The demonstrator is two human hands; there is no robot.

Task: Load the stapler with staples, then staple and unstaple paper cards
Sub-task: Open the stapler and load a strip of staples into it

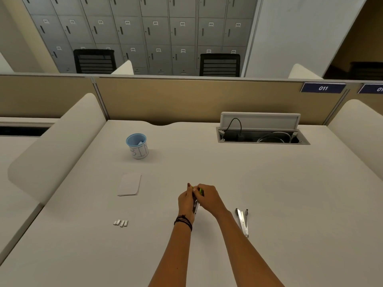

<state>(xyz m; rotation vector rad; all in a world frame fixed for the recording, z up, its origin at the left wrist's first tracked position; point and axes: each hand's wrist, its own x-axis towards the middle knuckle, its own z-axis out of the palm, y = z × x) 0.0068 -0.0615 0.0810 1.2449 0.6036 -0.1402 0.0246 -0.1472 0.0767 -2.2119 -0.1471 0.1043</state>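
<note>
Both my hands meet over the middle of the white desk [269, 193]. My left hand [186, 201] grips a small stapler [195, 205], dark with a metal rail and a green-yellow part at its far end. My right hand [207, 196] pinches that far end from the right. Most of the stapler is hidden between my hands. A stack of white paper cards [129, 184] lies to the left. Several short staple strips [120, 222] lie side by side nearer the front left. A metal staple remover [242, 221] lies to the right of my right forearm.
A blue-rimmed white cup marked BIN [137, 146] stands at the back left. An open cable hatch [261, 131] with wires sits at the back right. Padded dividers flank the desk on both sides, and a tan partition closes the back.
</note>
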